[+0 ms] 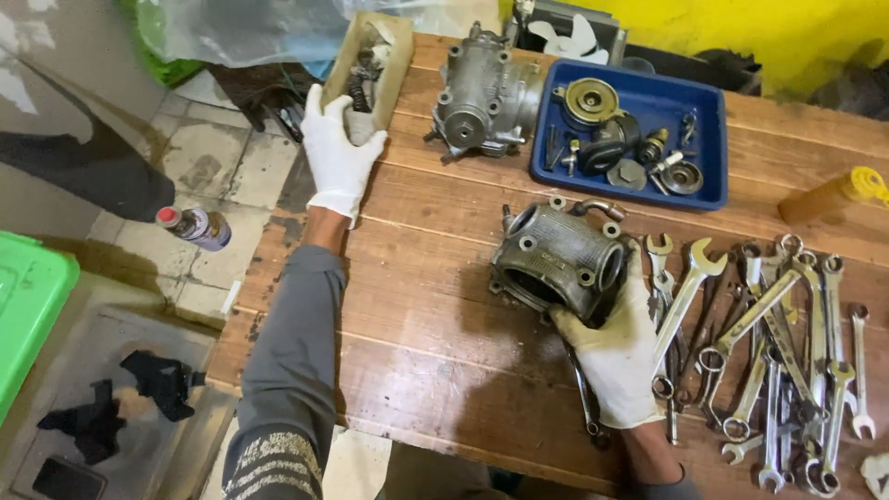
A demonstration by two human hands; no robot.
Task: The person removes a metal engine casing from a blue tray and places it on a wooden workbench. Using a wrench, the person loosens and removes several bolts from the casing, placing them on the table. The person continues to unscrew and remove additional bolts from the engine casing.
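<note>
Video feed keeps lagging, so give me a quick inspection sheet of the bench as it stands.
Surface: wooden slat table, stained.
Job's things: ribbed metal housing; small cardboard box of parts.
Clutter: pile of wrenches; blue tray of small parts; second metal housing; yellow bottle.
Hands: gloved; right hand grips the ribbed housing, left hand holds the box's near end.
Cables: nothing seen.
Surroundings: tiled floor, spray can, green bin, yellow wall.

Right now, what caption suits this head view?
Gloved left hand reaches a small box; right hand grips a metal housing beside wrenches.
</note>
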